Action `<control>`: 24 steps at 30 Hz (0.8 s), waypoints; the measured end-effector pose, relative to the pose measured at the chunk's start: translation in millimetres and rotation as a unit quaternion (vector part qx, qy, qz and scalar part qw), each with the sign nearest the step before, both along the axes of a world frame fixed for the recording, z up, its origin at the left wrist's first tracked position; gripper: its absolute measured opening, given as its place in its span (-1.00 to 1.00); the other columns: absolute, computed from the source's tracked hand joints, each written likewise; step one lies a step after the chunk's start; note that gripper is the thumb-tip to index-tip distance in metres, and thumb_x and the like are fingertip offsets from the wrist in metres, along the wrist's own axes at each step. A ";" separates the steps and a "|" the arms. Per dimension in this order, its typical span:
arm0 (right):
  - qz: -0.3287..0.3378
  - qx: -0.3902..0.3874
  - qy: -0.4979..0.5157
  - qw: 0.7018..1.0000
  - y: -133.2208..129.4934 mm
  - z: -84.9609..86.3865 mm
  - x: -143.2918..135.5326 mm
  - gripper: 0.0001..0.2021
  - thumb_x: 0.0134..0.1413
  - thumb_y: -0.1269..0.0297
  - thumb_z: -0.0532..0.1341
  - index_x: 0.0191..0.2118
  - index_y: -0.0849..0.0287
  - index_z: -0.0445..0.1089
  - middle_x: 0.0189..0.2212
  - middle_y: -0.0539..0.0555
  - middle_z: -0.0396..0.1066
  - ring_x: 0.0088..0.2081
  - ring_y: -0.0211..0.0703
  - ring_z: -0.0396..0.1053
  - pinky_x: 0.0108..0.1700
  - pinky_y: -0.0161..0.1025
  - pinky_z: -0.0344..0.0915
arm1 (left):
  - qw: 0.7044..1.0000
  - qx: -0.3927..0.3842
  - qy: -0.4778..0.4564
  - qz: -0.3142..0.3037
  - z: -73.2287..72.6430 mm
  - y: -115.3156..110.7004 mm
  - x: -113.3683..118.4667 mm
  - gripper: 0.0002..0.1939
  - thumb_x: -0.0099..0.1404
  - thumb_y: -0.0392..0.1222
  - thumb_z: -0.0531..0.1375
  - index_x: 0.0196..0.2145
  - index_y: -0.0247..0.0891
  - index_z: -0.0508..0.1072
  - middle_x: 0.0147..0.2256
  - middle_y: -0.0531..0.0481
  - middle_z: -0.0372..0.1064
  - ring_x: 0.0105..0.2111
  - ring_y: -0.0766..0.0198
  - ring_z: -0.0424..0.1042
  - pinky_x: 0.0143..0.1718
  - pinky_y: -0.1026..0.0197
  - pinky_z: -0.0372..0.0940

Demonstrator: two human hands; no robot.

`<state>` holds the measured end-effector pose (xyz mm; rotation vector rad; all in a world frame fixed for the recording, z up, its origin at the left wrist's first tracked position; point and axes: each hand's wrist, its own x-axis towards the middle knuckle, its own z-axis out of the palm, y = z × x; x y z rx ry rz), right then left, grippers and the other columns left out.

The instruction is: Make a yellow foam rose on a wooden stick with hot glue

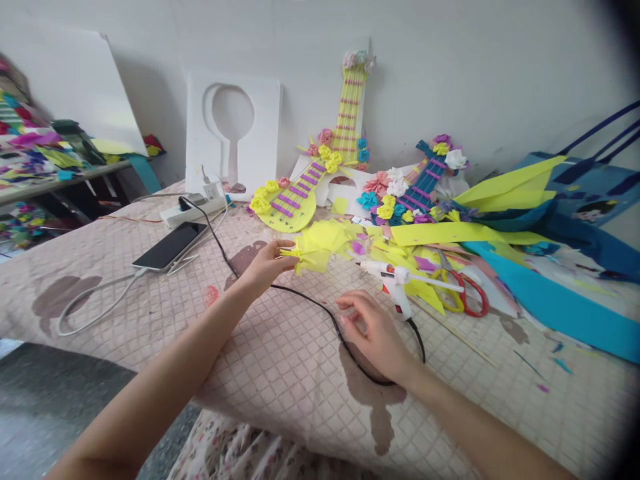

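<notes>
My left hand [270,265] pinches the gathered, twisted end of a yellow crepe paper piece [313,259]. Its loose part fans out to the right, over other yellow paper on the table. My right hand [373,330] holds nothing; thumb and fingers are loosely curved and apart, just above the table. A white glue gun [395,283] stands right behind it, nozzle pointing left. The gun's black cord [320,303] loops under my right hand and runs left past my left hand. Scissors [470,293] with red and yellow handles lie to the right of the gun.
Paper-flowered instrument models, one yellow [295,210] and one blue [423,180], are at the back. A white foam board [270,127] with a cutout leans on the wall. A phone [170,245] and power strip [187,210] lie left; blue paper strips [565,300] lie right.
</notes>
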<state>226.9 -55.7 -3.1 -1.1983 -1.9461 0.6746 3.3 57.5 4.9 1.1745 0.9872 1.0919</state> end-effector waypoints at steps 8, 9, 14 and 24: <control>0.126 -0.038 0.006 0.991 -1.8 3.8 0.2 -0.73 0.10 0.43 0.11 -0.08 0.06 0.33 -0.12 0.06 0.38 -0.09 -0.17 0.35 -0.02 -0.17 0.29 | 0.999 -0.006 0.036 -0.015 1.1 -5.4 0.2 -0.54 0.05 -0.31 0.25 -0.08 -0.31 0.25 -0.40 0.05 0.37 -0.39 0.36 0.42 -0.24 0.24 0.30; 0.103 -0.042 0.020 0.994 -0.7 4.0 0.6 -0.77 0.12 0.41 0.10 -0.10 0.07 0.34 -0.15 0.06 0.39 -0.14 -0.19 0.37 -0.07 -0.19 0.32 | 0.998 -0.010 0.048 -0.028 1.9 -6.6 2.1 -0.53 0.04 -0.30 0.26 -0.07 -0.31 0.25 -0.41 0.05 0.37 -0.40 0.37 0.41 -0.26 0.24 0.30; 0.009 -0.038 0.032 0.999 5.3 0.7 3.8 -0.84 0.14 0.36 0.09 -0.19 0.09 0.37 -0.28 0.04 0.43 -0.28 -0.21 0.39 -0.24 -0.24 0.32 | 0.979 -0.003 0.130 -0.158 4.5 -6.3 15.7 -0.47 -0.02 -0.30 0.28 -0.06 -0.31 0.29 -0.36 0.04 0.37 -0.37 0.34 0.39 -0.28 0.24 0.28; -0.004 -0.059 0.043 0.997 4.7 0.7 2.3 -0.85 0.14 0.34 0.08 -0.19 0.09 0.35 -0.30 0.03 0.42 -0.32 -0.23 0.38 -0.29 -0.25 0.31 | 0.972 0.004 0.110 -0.210 -2.2 -5.7 18.2 -0.46 0.01 -0.30 0.28 -0.02 -0.24 0.26 -0.27 0.00 0.33 -0.32 0.32 0.40 -0.28 0.26 0.28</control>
